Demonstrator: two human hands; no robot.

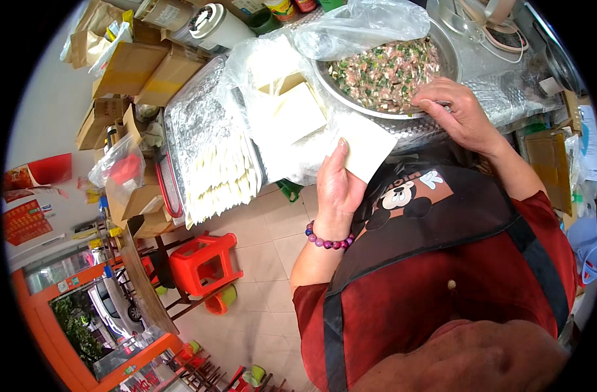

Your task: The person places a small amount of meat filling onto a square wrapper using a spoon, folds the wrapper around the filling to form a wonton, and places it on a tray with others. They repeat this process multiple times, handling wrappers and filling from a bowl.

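Observation:
My left hand (338, 183), with a beaded bracelet at the wrist, holds a square dough wrapper (369, 144) flat between thumb and fingers. In my right hand (452, 110) is a thin metal utensil (443, 103), at the near rim of a large metal bowl (456, 63). Its far end is hidden by my fingers. Minced meat filling with chopped greens (384, 73) fills the bowl, partly under a clear plastic bag (364, 29). Left of the bowl, a stack of square wrappers (301, 112) lies in plastic. Folded dumplings (222, 181) lie in rows on a floured tray (193, 112).
Cardboard boxes (131, 68) and a white lidded container (220, 29) stand behind the tray. A red plastic stool (205, 264) is on the tiled floor by a wooden table (144, 279). Cables and a device (504, 36) lie at the far right of the counter.

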